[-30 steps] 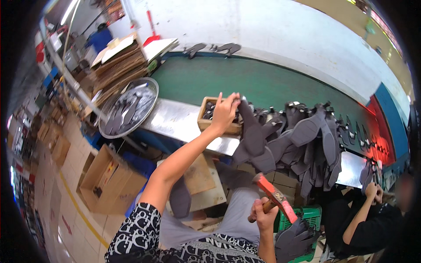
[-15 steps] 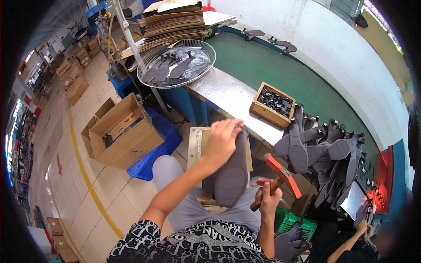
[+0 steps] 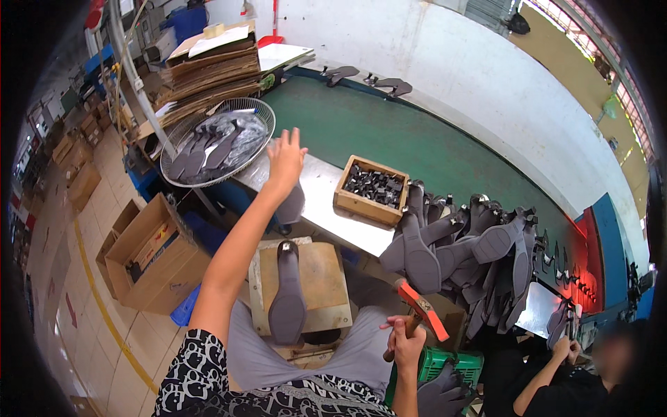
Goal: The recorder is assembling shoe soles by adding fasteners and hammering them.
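Note:
My left hand (image 3: 285,167) reaches over the metal edge of the bench with its fingers stretched out. Just below it, partly covered by the wrist, is a grey shoe sole (image 3: 292,207); I cannot tell whether they touch. Another grey sole with a small heel, a heeled sole (image 3: 287,309), lies toe toward me on the board-topped work block (image 3: 323,278) before my knees. Wrapped around the wooden handle of a hammer (image 3: 425,310) with a red-orange head, my right hand (image 3: 407,344) stays to the right of the block.
A wooden box (image 3: 361,208) of small black parts sits on the bench, beside a heap of grey soles (image 3: 420,260). Farther left are a wire basket (image 3: 260,156) with soles and a cardboard carton (image 3: 156,278). A green crate (image 3: 465,365) and a co-worker (image 3: 549,379) are at right.
My left hand has left the heel end of the soles at the block and moved up and left to the bench edge. One sole remains on the block. The right hand keeps the hammer.

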